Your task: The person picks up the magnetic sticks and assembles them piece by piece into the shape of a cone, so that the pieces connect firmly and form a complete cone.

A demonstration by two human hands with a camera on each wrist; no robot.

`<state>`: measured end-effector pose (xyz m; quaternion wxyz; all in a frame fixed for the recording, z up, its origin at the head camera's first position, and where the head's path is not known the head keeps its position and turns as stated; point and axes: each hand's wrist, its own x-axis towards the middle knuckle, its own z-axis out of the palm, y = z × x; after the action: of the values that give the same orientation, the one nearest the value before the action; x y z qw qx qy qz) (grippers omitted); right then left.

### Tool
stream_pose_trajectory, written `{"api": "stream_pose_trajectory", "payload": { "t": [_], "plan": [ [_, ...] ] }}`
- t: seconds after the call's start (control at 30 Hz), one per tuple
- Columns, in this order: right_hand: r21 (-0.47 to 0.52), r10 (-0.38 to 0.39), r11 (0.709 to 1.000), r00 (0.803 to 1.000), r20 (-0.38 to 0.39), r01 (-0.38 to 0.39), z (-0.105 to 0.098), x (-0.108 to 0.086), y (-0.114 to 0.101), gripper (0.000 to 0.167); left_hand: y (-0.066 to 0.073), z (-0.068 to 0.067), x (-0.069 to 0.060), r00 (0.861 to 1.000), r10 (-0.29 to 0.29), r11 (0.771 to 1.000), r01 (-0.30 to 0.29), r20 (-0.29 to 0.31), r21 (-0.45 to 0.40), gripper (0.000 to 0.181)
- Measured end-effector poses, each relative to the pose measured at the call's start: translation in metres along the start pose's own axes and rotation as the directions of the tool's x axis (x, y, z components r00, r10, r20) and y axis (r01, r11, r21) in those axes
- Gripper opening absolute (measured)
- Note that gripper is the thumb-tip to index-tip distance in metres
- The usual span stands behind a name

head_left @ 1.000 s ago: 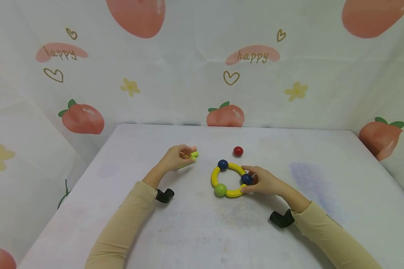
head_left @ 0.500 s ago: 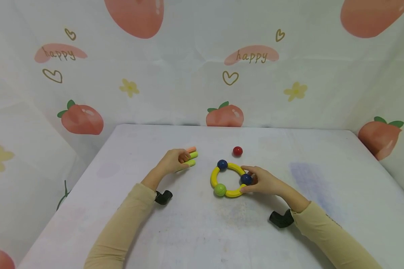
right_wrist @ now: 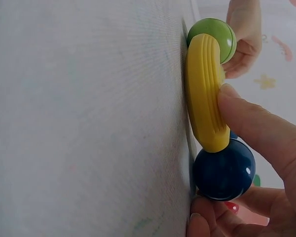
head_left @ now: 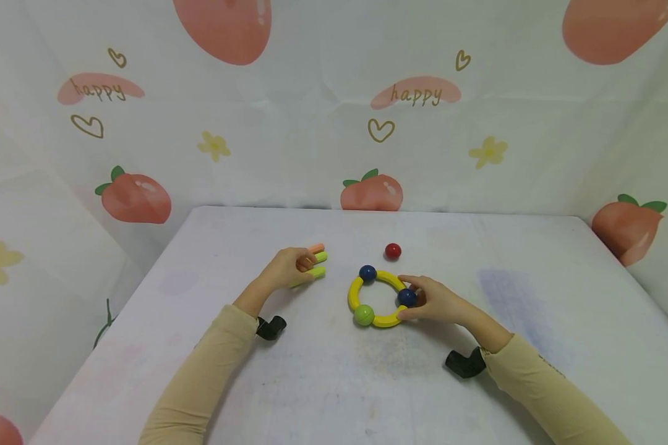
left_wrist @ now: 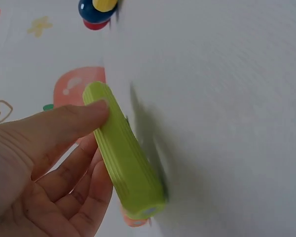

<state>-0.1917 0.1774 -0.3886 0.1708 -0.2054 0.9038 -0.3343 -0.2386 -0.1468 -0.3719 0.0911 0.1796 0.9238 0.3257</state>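
Observation:
My left hand (head_left: 289, 267) pinches a ribbed lime-green rod (left_wrist: 126, 153) between the thumb and the fingers behind it. Just past those fingers lie a second lime-green rod (head_left: 321, 256) and an orange rod (head_left: 316, 248), both partly hidden. In the middle of the table is a ring of curved yellow rods (head_left: 354, 293) joined by a green ball (head_left: 364, 315) and two dark blue balls. My right hand (head_left: 442, 300) grips its right side, the thumb on one yellow rod (right_wrist: 204, 94) and the fingers around a blue ball (right_wrist: 224, 170).
A red ball (head_left: 393, 251) lies behind the ring. The white tabletop (head_left: 323, 383) ends at a hanging cloth (head_left: 289, 105) printed with peaches. A black bent piece sits at each wrist, the left (head_left: 271, 328) and the right (head_left: 466, 363).
My left hand has drawn back slightly toward me with the near lime-green rod, widening its gap from the other rods. My right hand and the ring have stayed in place.

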Motion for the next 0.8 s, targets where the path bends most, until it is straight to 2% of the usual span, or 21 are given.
{"api": "stream_pose_trajectory", "payload": {
  "t": [0.2, 0.33, 0.63, 0.8],
  "plan": [
    [0.000, 0.003, 1.000, 1.000, 0.002, -0.003, 0.000, 0.000, -0.001, 0.081, 0.005, 0.001, 0.003, 0.999, 0.031, 0.995, -0.032, -0.014, -0.095, 0.030],
    [0.002, -0.002, 1.000, 1.000, 0.001, 0.002, 0.000, -0.001, 0.000, 0.081, 0.013, 0.003, 0.006, 0.997, 0.074, 0.987, -0.078, -0.035, -0.143, 0.036],
    [0.010, -0.017, 1.000, 1.000, 0.002, 0.017, 0.000, -0.001, 0.000, 0.081, 0.042, 0.008, 0.014, 0.985, 0.161, 0.951, -0.171, -0.060, -0.259, 0.035],
    [0.012, -0.021, 1.000, 1.000, 0.002, 0.021, 0.000, 0.000, 0.001, 0.081, 0.054, 0.012, 0.020, 0.983, 0.160, 0.935, -0.181, -0.093, -0.306, 0.034]
  ]
}}
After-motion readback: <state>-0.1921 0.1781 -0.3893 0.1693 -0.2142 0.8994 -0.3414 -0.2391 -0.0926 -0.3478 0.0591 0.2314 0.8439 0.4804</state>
